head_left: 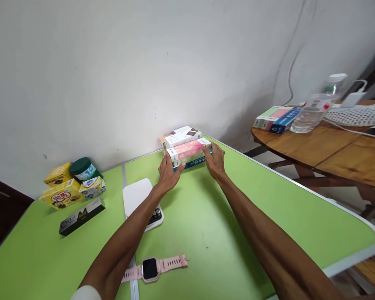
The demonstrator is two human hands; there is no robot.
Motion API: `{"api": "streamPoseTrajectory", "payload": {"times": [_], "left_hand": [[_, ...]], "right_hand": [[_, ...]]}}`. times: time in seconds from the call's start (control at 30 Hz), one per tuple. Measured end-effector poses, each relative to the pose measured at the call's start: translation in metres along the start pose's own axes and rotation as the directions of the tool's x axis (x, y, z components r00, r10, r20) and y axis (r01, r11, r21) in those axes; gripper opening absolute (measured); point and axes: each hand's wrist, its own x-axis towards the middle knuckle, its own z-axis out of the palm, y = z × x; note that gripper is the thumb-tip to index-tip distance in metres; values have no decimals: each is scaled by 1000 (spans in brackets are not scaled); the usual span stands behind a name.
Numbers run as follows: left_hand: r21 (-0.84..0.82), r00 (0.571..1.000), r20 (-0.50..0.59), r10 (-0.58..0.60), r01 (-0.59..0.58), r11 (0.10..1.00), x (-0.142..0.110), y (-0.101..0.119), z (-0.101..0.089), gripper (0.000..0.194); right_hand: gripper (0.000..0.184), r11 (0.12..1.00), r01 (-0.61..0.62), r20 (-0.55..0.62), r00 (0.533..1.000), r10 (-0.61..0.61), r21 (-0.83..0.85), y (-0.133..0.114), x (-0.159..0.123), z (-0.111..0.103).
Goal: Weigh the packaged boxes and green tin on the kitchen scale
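Note:
At the far edge of the green table, my left hand [169,171] and my right hand [215,161] grip the two ends of a stack of long cartons. They look like toothpaste boxes: a pink box [187,148] on top, a green one [190,158] under it and a blue one [196,161] at the bottom. Both thumbs press on the near side; the other fingers are partly hidden. Right behind the stack is a white box [183,137] with a dark pattern, resting among other boxes. A white kitchen scale [138,195] lies beside my left forearm, partly covered by it.
Yellow boxes [62,194], a green-lidded jar [85,167] and a black box [81,216] sit at left. A pink smartwatch [150,269] lies near the front. On the wooden table at right are more cartons [276,118], a water bottle [315,107] and a white basket [356,114].

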Motion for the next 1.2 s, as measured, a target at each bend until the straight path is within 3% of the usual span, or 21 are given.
{"api": "streamPoseTrajectory", "payload": {"times": [0.13, 0.27, 0.4, 0.47, 0.53, 0.6, 0.67, 0.73, 0.8, 0.87, 0.93, 1.03, 1.2], "left_hand": [[31, 1000, 19, 1, -1, 1000, 11, -1, 6, 95], [-7, 999, 47, -24, 25, 1000, -3, 5, -8, 99], [-64, 999, 47, -1, 4, 998, -57, -6, -49, 96], [-57, 1000, -27, 7, -9, 998, -95, -22, -76, 93], [-4, 984, -175, -26, 25, 1000, -135, -45, -106, 90], [77, 921, -381, -80, 118, 990, -174, -72, -138, 90], [148, 803, -585, -117, 248, 957, -206, -102, -170, 89], [154, 669, -723, -173, 401, 903, -230, -131, -198, 92], [68, 557, -774, -300, 545, 835, -246, -156, -220, 93], [-53, 485, -745, -458, 641, 766, -253, -176, -232, 93], [-134, 469, -681, -562, 675, 726, -254, -189, -237, 92], [-179, 498, -611, -616, 671, 720, -250, -197, -238, 90], [-252, 492, -579, -651, 651, 716, -248, -196, -239, 83]], "right_hand": [[85, 998, -37, 41, 998, 39, -45, 5, 14, 8], [96, 996, -30, 37, 999, 33, -89, -1, 3, 1], [89, 981, 168, -13, 985, -170, -100, -17, -44, -11], [77, 957, 280, 9, 960, -280, -79, -33, -74, -12], [69, 935, 354, 65, 934, -352, -19, -56, -104, -7], [62, 921, 373, 175, 905, -388, 111, -85, -137, 6], [56, 909, 311, 348, 849, -397, 278, -118, -174, 28], [55, 903, 183, 542, 747, -385, 389, -149, -215, 58], [65, 915, 41, 703, 626, -336, 400, -174, -255, 92], [78, 950, -67, 805, 551, -219, 304, -193, -289, 127], [83, 973, -113, 839, 532, -113, 203, -205, -313, 157], [81, 984, -132, 833, 552, -27, 120, -213, -333, 190], [80, 986, -153, 812, 583, 33, 70, -211, -343, 206]]}}
